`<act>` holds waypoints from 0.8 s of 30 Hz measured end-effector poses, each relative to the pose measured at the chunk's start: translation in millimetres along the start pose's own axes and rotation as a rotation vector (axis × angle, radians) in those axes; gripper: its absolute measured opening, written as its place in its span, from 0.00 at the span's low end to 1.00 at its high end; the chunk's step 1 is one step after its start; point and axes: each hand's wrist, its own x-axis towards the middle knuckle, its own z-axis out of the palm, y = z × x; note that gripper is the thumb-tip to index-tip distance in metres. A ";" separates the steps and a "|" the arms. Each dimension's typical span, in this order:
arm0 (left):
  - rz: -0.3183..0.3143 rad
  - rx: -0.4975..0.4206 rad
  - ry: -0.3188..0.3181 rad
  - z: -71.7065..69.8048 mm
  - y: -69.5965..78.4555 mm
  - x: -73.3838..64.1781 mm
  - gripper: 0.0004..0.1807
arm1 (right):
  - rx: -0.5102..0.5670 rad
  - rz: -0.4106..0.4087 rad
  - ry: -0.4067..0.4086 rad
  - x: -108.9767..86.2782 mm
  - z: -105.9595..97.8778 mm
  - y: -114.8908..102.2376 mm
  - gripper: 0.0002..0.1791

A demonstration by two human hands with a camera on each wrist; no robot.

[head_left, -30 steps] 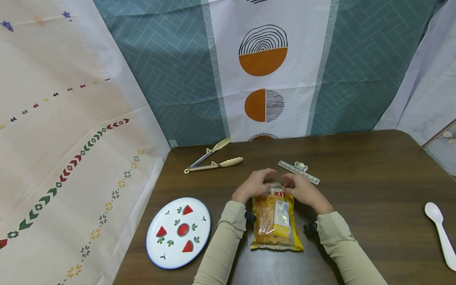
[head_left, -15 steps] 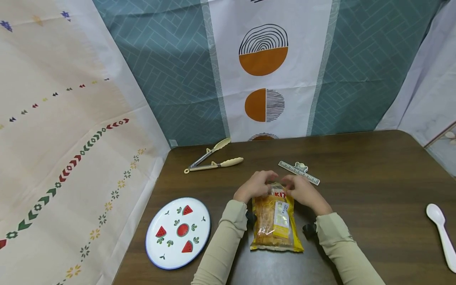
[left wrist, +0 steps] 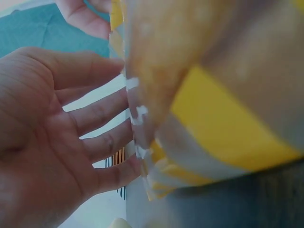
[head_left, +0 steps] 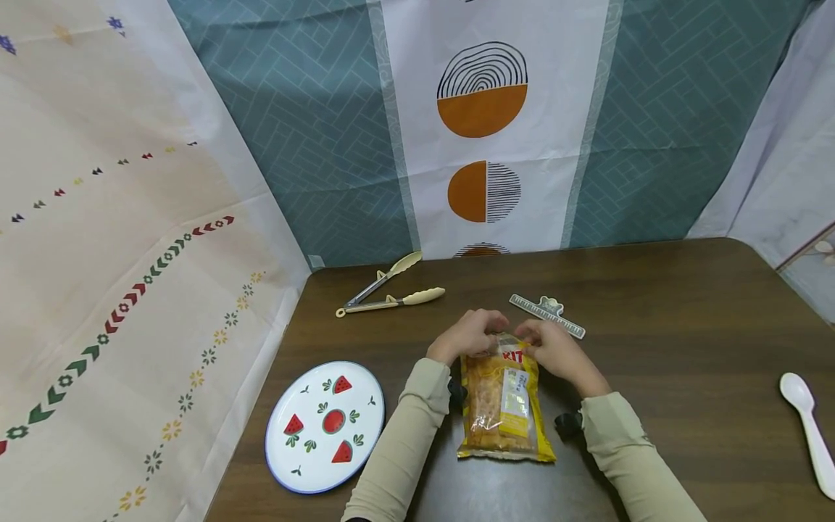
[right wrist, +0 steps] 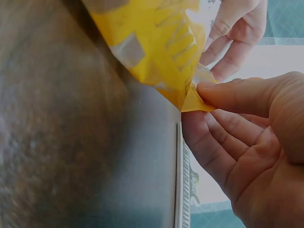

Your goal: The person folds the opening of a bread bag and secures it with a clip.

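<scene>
On the bench (head_left: 685, 304), the left hand (head_left: 466, 338) pinches the yellow bag (head_left: 485, 406) at its eleven o'clock, the right hand (head_left: 562, 354) its one o'clock corner.

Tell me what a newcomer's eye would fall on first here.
Probably the yellow packet near the front of the brown table, with the left hand and right hand at its top. Next, the watermelon-patterned plate left of it, then the orange circles on the cloth behind.
</scene>
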 end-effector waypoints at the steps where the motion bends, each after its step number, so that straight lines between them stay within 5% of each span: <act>1: 0.003 0.002 -0.003 -1.2 0.0 0.4 0.20 | 0.002 -0.002 -0.001 -0.1 -0.7 -0.7 0.11; 16: 0.012 -0.103 -0.052 -3.6 -8.0 0.5 0.07 | 0.056 0.001 -0.005 -1.1 -2.2 -6.6 0.12; 24: 0.076 -0.152 -0.033 -3.9 -14.2 4.9 0.03 | 0.083 0.019 0.018 -5.3 -3.0 -10.6 0.11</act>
